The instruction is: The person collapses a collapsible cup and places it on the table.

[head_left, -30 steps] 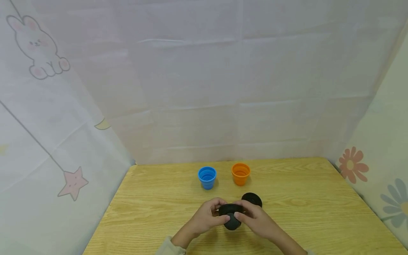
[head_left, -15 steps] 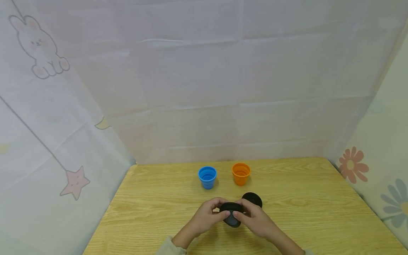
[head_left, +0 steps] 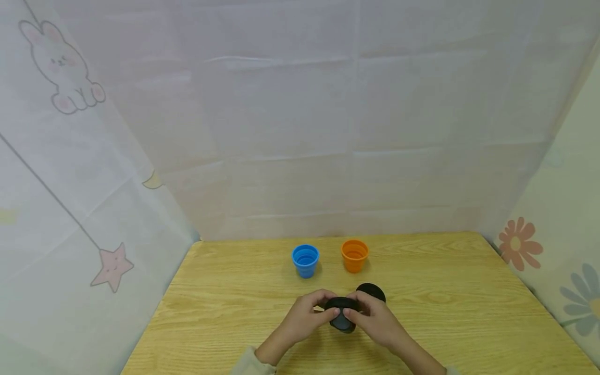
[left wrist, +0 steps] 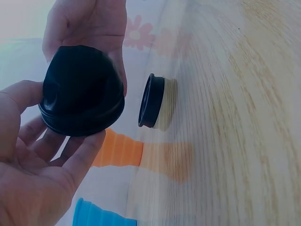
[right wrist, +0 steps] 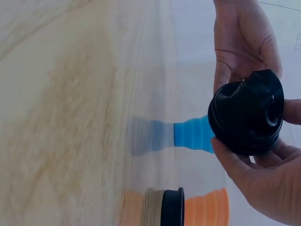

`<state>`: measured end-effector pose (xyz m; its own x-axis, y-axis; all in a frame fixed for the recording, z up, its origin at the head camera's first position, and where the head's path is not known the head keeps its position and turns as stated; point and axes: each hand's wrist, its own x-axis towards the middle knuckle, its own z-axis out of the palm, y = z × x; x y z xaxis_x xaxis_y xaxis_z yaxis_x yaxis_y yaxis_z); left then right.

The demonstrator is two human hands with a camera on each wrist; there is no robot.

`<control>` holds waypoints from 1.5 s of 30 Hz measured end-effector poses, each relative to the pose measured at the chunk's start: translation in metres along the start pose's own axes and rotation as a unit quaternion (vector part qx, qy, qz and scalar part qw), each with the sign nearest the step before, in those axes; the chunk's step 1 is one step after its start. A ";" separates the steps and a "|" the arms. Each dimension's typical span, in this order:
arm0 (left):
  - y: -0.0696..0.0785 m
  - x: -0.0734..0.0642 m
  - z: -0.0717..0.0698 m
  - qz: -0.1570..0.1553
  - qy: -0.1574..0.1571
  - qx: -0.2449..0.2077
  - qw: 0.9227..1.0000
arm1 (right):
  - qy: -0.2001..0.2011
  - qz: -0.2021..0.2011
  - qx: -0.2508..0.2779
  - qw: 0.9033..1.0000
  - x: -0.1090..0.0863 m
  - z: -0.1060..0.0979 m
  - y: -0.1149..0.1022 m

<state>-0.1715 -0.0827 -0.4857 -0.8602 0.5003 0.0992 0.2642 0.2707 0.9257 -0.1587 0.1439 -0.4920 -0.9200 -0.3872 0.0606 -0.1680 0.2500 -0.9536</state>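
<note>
Both hands hold a black collapsible cup (head_left: pixel 343 322) between them, off the table with its rim turned away from the person. The left hand (head_left: pixel 303 319) grips its left side, the right hand (head_left: pixel 378 322) its right, and both thumbs press on the base. In the left wrist view the soft wall of the black cup (left wrist: pixel 82 94) looks creased; the right wrist view shows the black cup (right wrist: pixel 247 115) dented and folded near its base. Just beyond the right hand, a flat black round piece (head_left: pixel 372 290), like a collapsed cup, lies on the table, partly hidden by that hand.
Farther back stand a blue ribbed cup (head_left: pixel 305 260) and, to its right, an orange ribbed cup (head_left: pixel 354 255), both upright with mouths up. The wooden table (head_left: pixel 225 291) ends at a pale cloth backdrop (head_left: pixel 281 187), with printed cloth on both sides.
The held cup's rounded base has been pushed inward under the thumbs and now looks dented and shorter. Both hands have hardly moved. The other cups are where they were.
</note>
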 end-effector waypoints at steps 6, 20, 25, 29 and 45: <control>-0.001 0.001 0.000 0.008 0.019 0.008 1.000 | 0.006 -0.001 0.024 1.000 0.001 0.000 0.006; 0.000 0.003 0.002 -0.011 0.038 0.000 0.999 | 0.016 -0.005 0.027 1.000 0.002 0.002 0.008; 0.000 0.003 0.002 -0.016 0.042 0.001 0.999 | 0.016 0.005 0.029 0.999 0.002 0.002 0.008; 0.001 0.002 0.001 -0.022 0.042 -0.010 0.999 | 0.016 0.009 0.034 0.999 0.002 0.001 0.008; -0.002 0.001 0.002 -0.009 0.085 -0.124 0.989 | 0.027 0.035 0.118 0.992 -0.002 0.003 -0.007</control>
<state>-0.1716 -0.0811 -0.4883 -0.9300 0.3467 0.1223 0.1510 0.0569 0.9869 -0.1544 0.1406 -0.4861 -0.9453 -0.3262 0.0007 -0.0207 0.0578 -0.9981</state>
